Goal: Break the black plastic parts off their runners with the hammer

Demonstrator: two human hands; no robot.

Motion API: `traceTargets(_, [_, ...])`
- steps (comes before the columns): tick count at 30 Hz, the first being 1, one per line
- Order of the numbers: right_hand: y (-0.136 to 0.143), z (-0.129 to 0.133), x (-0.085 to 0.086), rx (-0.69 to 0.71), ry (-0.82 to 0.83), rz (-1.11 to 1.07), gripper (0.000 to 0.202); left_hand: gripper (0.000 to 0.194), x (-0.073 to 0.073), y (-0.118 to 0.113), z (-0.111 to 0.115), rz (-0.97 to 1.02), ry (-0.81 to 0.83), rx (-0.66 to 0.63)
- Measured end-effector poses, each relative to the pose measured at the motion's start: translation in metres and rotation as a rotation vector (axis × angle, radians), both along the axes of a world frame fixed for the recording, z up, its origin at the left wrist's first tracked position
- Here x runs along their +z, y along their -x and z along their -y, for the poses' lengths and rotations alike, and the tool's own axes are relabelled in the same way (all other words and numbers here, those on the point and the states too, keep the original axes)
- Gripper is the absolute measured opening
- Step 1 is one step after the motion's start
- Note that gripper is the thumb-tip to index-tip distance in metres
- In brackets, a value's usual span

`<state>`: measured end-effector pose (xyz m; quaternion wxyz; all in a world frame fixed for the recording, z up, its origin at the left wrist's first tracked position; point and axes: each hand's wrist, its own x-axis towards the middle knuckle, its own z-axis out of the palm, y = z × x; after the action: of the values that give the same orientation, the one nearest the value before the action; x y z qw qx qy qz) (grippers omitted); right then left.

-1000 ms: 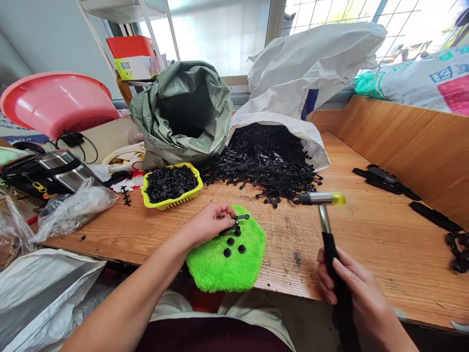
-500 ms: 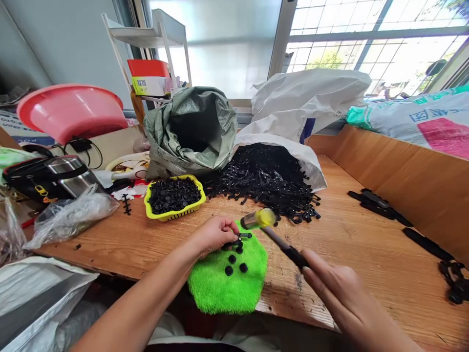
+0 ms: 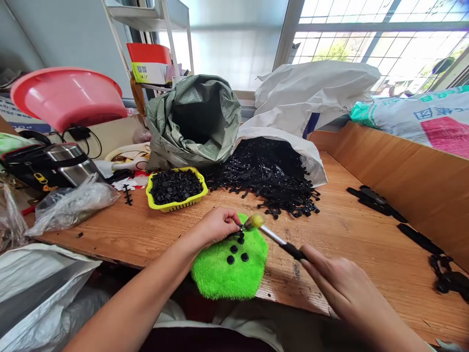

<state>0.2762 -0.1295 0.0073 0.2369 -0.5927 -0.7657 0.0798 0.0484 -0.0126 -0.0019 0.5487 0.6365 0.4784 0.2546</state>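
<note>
My left hand (image 3: pixel 221 224) pinches a small black plastic part (image 3: pixel 237 233) over the top of a fuzzy green cloth (image 3: pixel 227 281). In my right hand (image 3: pixel 330 269) is the black grip of a mallet (image 3: pixel 273 236) with a metal shaft. Its yellow-and-dark head, slightly blurred, is right beside my left fingertips, over the part; whether it touches is hard to tell. Several round black caps (image 3: pixel 245 256) lie on the cloth below my left hand.
A yellow basket (image 3: pixel 176 206) of black caps stands behind my left hand. Black strip-like parts (image 3: pixel 271 176) spill from a white sack (image 3: pixel 315 161). An open green sack (image 3: pixel 157 142) stands beside it. Black tools (image 3: pixel 373 201) lie along the right wooden board (image 3: pixel 403 171).
The mallet head has come down and a little left onto the part at my left fingertips. My left hand stays on the part. The whole view has shifted slightly.
</note>
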Motion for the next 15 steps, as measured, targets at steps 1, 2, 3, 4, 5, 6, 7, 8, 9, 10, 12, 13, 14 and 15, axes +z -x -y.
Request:
traceTargets(1, [0.001,0.001,-0.001,0.005,-0.021,-0.015,0.025,0.003,0.0,0.0,0.0,0.001,-0.002,0.0])
traceTargets(2, [0.002,0.001,-0.003,0.015,-0.033,-0.012,0.027,0.003,-0.001,-0.001,0.0,-0.002,-0.011,-0.001])
traceTargets(3, [0.003,0.001,-0.005,0.029,-0.036,0.006,0.029,0.003,-0.002,-0.001,0.0,-0.007,-0.026,-0.004])
traceTargets(4, [0.004,0.001,-0.007,0.044,-0.024,0.047,0.031,0.002,-0.003,-0.001,-0.001,-0.015,-0.044,-0.007])
traceTargets(5, [0.005,0.001,-0.009,0.057,-0.001,0.103,0.032,0.002,-0.005,-0.001,-0.001,-0.025,-0.059,-0.012])
traceTargets(6, [0.006,0.001,-0.01,0.069,0.027,0.153,0.033,0.002,-0.005,0.0,-0.001,-0.033,-0.066,-0.015])
traceTargets(7, [0.006,0.001,-0.011,0.07,0.045,0.179,0.033,0.002,-0.005,0.001,-0.001,-0.035,-0.062,-0.02])
traceTargets(8, [0.006,0.001,-0.012,0.063,0.054,0.181,0.034,0.003,-0.005,0.003,-0.001,-0.025,-0.05,-0.021])
traceTargets(9, [0.005,0.001,-0.013,0.054,0.067,0.167,0.035,0.005,-0.004,0.006,0.0,0.002,-0.03,-0.018])
traceTargets(10, [0.003,0.002,-0.014,0.042,0.073,0.124,0.036,0.009,-0.003,0.009,0.002,0.044,-0.002,-0.01])
traceTargets(12, [-0.001,0.004,-0.018,0.024,0.037,-0.033,0.039,0.021,0.0,0.019,0.005,0.158,0.067,0.014])
traceTargets(13, [-0.004,0.006,-0.02,0.021,0.012,-0.113,0.041,0.027,0.001,0.024,0.007,0.215,0.104,0.03])
traceTargets(14, [-0.007,0.008,-0.023,0.016,-0.009,-0.181,0.042,0.033,0.002,0.028,0.01,0.261,0.141,0.045])
traceTargets(15, [-0.009,0.011,-0.028,0.004,-0.028,-0.232,0.042,0.038,0.002,0.032,0.012,0.296,0.175,0.055])
